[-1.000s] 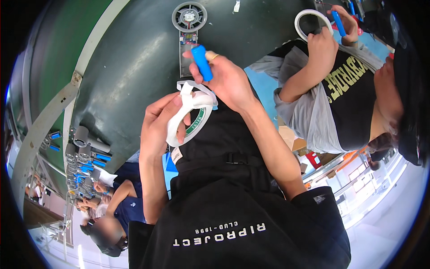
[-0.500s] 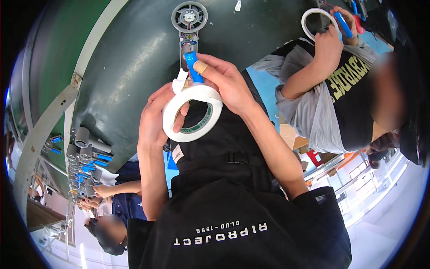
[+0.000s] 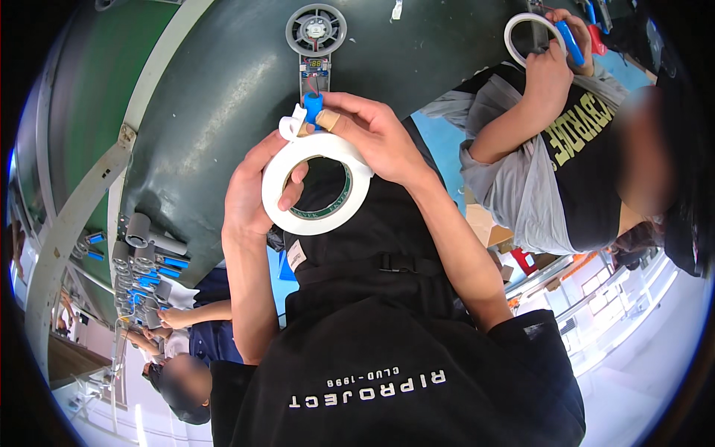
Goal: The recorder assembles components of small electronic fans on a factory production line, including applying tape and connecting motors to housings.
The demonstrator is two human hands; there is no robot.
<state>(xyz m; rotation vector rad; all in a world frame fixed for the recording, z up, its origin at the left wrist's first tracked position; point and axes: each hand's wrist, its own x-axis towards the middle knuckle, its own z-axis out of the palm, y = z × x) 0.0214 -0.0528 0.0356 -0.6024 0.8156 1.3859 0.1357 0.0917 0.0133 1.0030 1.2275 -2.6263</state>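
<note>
My left hand grips a roll of white tape, its fingers reaching through the ring's hole. A loose tape end curls up at the roll's upper left. Just above the roll, my right hand holds a blue cylindrical battery between thumb and fingers; a tan strip wraps its thumb. Thin wires run from the battery to a small circuit board in a grey handheld fan body, whose round fan head lies at the far side. The battery's near end is hidden by fingers and roll.
On my right, a co-worker's hands hold another tape roll and a blue battery. Grey fan housings and blue batteries lie at left, near another person. A pale metal rail edges the dark green table.
The tape roll has shifted slightly left in my left hand. My right fingers cover more of the battery, which now sits a little lower and farther left. The loose tape end has moved left.
</note>
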